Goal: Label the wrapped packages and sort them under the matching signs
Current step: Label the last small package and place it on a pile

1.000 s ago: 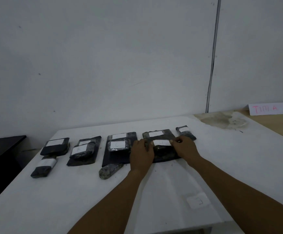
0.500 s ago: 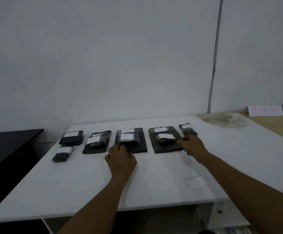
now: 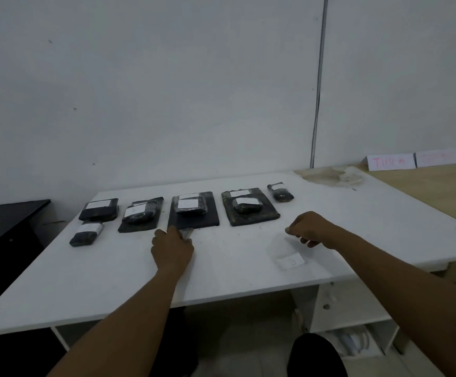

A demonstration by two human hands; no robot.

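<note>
Package (image 3: 186, 232) under left fingers (image 3: 176, 233)

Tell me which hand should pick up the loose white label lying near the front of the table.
Right. The right hand hovers just behind the label, its fingers loosely curled and apparently empty. The left hand is farther away, covering a small package.

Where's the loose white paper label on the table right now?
In the head view, the small white paper label lies flat near the white table's front edge, right of centre, just below the right hand and apart from the dark wrapped packages.
</note>
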